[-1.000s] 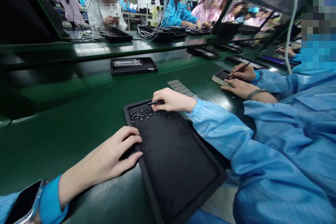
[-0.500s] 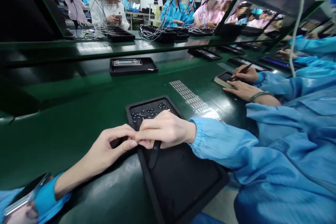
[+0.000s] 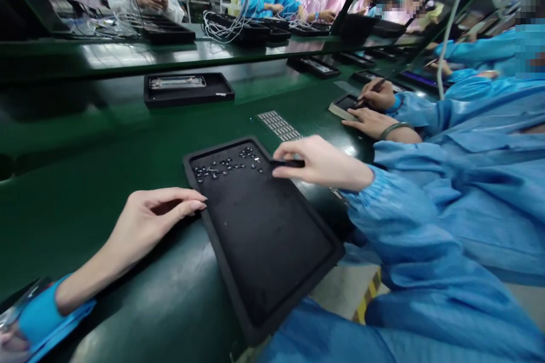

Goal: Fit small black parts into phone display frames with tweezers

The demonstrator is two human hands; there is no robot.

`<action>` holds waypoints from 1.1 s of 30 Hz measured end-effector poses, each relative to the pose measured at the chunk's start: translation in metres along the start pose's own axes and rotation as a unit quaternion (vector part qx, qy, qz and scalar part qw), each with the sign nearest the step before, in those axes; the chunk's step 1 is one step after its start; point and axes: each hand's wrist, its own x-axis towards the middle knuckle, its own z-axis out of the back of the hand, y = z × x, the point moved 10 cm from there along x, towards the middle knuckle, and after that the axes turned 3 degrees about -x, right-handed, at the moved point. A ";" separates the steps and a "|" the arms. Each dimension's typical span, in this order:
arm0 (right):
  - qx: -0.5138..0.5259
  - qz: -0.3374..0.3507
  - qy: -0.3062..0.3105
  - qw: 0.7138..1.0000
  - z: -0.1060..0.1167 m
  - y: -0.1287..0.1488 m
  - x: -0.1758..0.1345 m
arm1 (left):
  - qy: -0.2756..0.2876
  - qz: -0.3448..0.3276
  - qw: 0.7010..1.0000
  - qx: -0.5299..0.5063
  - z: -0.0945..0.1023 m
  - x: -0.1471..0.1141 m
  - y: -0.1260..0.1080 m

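Observation:
A shallow black tray (image 3: 272,249) lies at a slant on the green bench before me. Many small, shiny black parts (image 3: 208,171) are scattered in its far end, with a tiny light piece near them. Over the tray's right rim, my right hand (image 3: 321,163) is closed around dark tweezers (image 3: 292,163), whose tips point left toward the parts. My left hand (image 3: 155,212) is at the left rim, thumb and fingers pinched together. Whatever sits between those fingertips is too small to make out.
Behind the tray is another black tray (image 3: 213,92) with a metal frame part. A strip of small labels (image 3: 279,126) lies on the bench. To the right, a co-worker's hands (image 3: 374,113) work over a small box. A white cable (image 3: 453,28) hangs at the right.
My right hand has drawn away from my left fingertips and moved right with the tweezers. The left hand stays pinched near the rim. The whole view has shifted a little.

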 end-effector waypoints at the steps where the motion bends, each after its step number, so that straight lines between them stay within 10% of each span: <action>1: -0.003 -0.054 0.012 0.998 -0.007 -0.015 -0.012 | -0.008 -0.005 1.000 -0.001 0.002 0.000 -0.002; 7: 0.031 -0.179 0.006 0.983 -0.045 -0.054 -0.037 | -0.027 -0.055 0.998 0.007 0.006 0.001 -0.019; 12: 0.009 -0.219 -0.120 0.968 -0.019 -0.080 -0.014 | -0.044 0.024 0.999 -0.019 0.009 0.004 0.004; 21: 0.134 0.073 0.030 0.988 -0.030 -0.007 -0.011 | -0.041 0.050 0.995 -0.079 0.003 0.006 0.004; 33: 0.106 0.065 -0.020 0.992 -0.026 0.002 0.014 | -0.021 0.060 0.985 -0.163 -0.005 0.006 -0.002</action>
